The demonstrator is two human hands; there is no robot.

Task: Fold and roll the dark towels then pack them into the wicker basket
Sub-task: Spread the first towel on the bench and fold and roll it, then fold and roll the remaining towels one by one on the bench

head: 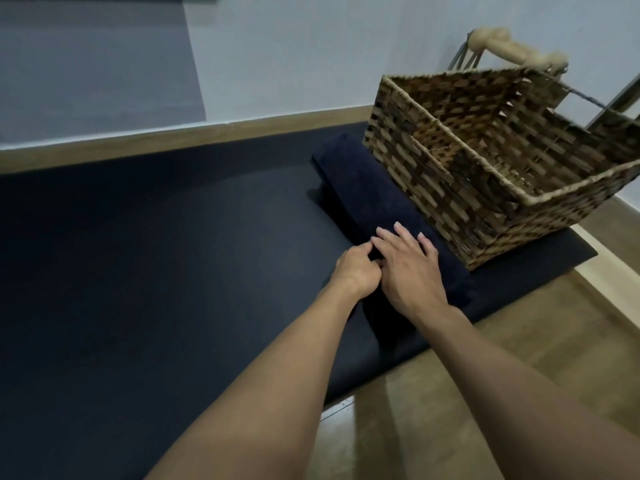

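Left hand (356, 271) clenched on dark towel (360, 188), right hand (412, 275) flat atop, wicker basket (433, 181) alongside

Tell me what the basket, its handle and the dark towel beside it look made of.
Basket: woven natural fibre, maybe seagrass or rattan, matte; mottled brown flat strips interlaced.
Handle: likely pale bare wood, turned in rounded bulges.
Towel: soft terry-like cloth, navy, matte; fuzzy, no sheen.
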